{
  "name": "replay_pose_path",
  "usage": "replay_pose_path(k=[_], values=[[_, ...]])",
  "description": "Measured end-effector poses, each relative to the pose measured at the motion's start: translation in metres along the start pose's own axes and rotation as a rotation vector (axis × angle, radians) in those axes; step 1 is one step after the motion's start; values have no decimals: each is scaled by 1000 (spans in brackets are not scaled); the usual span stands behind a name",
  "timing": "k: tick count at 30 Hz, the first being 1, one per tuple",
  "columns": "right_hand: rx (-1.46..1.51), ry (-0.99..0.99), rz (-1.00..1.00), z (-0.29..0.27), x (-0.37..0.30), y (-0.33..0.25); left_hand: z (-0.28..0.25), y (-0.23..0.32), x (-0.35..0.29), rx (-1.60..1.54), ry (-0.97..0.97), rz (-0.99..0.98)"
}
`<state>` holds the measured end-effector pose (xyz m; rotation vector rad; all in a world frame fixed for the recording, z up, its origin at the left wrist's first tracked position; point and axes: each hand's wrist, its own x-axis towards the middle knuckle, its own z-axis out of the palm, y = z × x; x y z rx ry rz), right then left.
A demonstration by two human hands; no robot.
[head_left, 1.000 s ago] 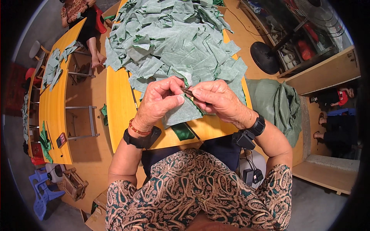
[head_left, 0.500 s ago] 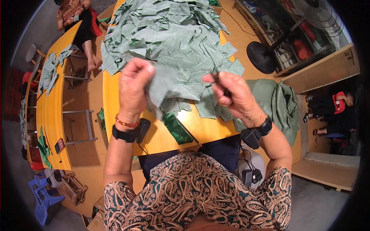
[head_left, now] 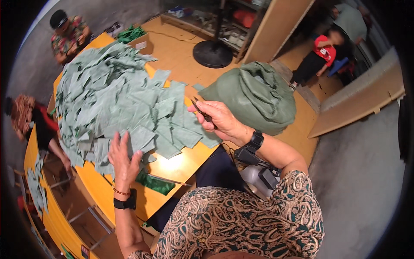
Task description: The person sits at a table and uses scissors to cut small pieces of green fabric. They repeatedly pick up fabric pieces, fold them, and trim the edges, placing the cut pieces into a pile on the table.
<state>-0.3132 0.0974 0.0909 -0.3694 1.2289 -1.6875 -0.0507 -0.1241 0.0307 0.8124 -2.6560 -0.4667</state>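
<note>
A large heap of pale green cloth pieces (head_left: pixel 116 93) covers much of the yellow table (head_left: pixel 187 162) before me. My left hand (head_left: pixel 123 162) is open, its fingers spread on the loose pieces at the near edge of the heap. Dark, pointed thread snips (head_left: pixel 202 111) are gripped in my right hand (head_left: pixel 224 122), held over the heap's right side with the tips pointing up and left. Between my hands, by the table's near edge, lies a shiny dark green bundle (head_left: pixel 157 184) with a thin stick (head_left: pixel 171 180) along it.
A big green sack (head_left: pixel 250 97) stands on the floor right of the table. Behind it is a black round base (head_left: pixel 212 54). People sit at the left, and a person in a red shirt (head_left: pixel 323 49) stands at far right. A cardboard box (head_left: pixel 142 43) holds green material.
My view has turned to the right. My left hand has let go of the pale green piece it held up and now rests on the heap. The snips stay in my right hand.
</note>
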Motion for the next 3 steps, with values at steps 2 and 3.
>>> replay_pose_path(k=[2, 3], values=[[27, 49, -30, -10, -2, 0, 18, 1, -7, 77, -115, -56], [41, 81, -46, -17, -4, 1, 23, 9, -7, 118, -140, -75]])
